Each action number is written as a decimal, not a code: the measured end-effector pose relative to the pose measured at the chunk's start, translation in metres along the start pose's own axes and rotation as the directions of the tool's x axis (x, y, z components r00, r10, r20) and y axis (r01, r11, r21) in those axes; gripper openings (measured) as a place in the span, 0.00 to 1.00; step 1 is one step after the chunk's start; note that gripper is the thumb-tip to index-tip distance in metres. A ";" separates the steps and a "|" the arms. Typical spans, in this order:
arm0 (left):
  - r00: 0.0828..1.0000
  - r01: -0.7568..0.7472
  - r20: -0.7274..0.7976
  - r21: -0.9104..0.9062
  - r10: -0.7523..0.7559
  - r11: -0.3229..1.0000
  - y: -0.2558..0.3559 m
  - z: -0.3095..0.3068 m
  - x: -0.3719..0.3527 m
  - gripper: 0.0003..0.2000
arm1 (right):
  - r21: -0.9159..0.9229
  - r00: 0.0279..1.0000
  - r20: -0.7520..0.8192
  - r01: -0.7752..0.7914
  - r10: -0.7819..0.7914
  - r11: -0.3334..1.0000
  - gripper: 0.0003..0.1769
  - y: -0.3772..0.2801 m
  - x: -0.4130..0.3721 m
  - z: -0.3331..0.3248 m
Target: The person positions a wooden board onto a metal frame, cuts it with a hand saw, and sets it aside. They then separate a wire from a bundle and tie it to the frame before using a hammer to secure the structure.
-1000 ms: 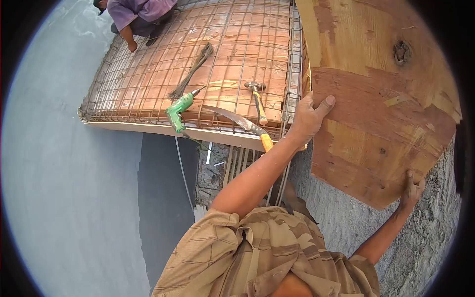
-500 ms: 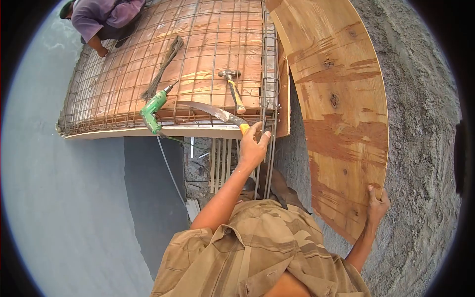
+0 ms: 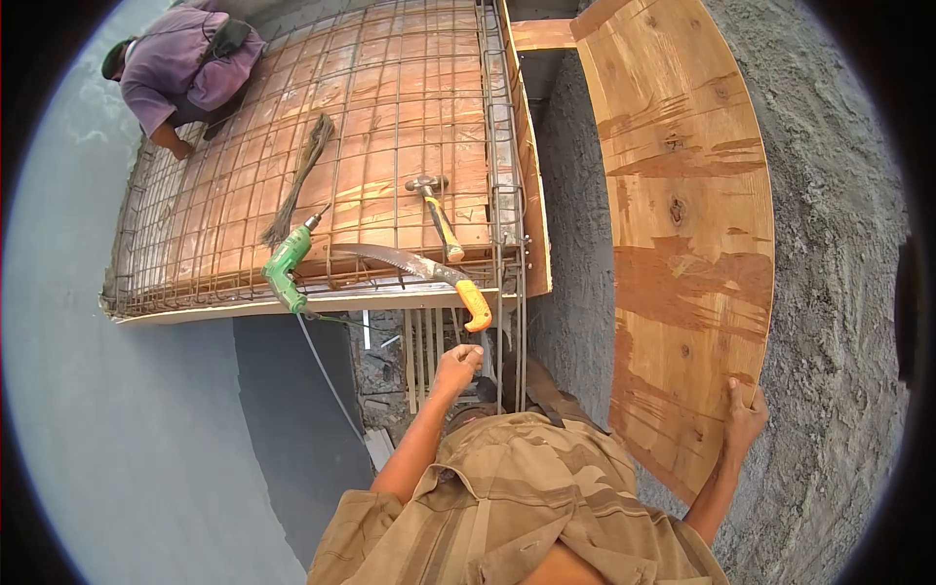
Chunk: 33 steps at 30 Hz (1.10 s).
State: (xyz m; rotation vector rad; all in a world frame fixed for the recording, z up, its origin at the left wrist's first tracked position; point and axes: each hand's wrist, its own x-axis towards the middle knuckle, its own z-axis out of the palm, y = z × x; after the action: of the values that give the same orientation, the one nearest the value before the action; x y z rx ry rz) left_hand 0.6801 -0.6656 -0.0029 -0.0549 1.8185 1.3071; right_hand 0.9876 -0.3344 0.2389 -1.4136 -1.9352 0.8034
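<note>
Head view: the left hand (image 3: 458,369) has drawn back from the plywood sheet (image 3: 692,273), leaving only the right hand (image 3: 744,419), fingers grasping its lower right edge, right of the formwork (image 3: 219,312). The sheet is long, curved, knotty. The left fingers curl; around anything, I cannot tell. Along the formwork's near edge lie a toothed, curved saw (image 3: 441,273), green drill (image 3: 286,265) and hammer (image 3: 441,220); beyond, stringy bundled wire (image 3: 300,181).

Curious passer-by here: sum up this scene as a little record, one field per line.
Left hand: curled, just below the saw, apart from it
Right hand: gripping the plywood by its edge
On the mesh: saw, hammer, drill, wire bundle
Saw handle: orange, jutting past the mesh
Other person: crouching at the mesh's far left
</note>
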 end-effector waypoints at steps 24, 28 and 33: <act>0.949 -0.025 0.164 -0.814 0.271 0.580 0.049 0.019 -0.056 0.31 | 0.328 0.761 0.647 -0.333 0.047 0.884 0.24 -0.228 0.168 0.250; 0.958 -0.172 -0.016 -0.829 0.285 0.533 0.049 -0.033 -0.063 0.26 | 0.308 0.700 0.707 -0.430 0.098 0.848 0.25 -0.213 0.154 0.313; 0.970 -0.214 -0.129 -0.858 0.208 0.466 0.050 -0.078 -0.081 0.26 | 0.276 0.634 0.763 -0.496 0.126 0.823 0.25 -0.188 0.139 0.382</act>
State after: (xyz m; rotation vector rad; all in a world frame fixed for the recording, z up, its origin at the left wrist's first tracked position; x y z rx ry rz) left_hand 0.6579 -0.7389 0.0935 -0.3959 0.9740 2.3151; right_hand 0.5494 -0.2933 0.1564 -1.2330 -1.7841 2.1252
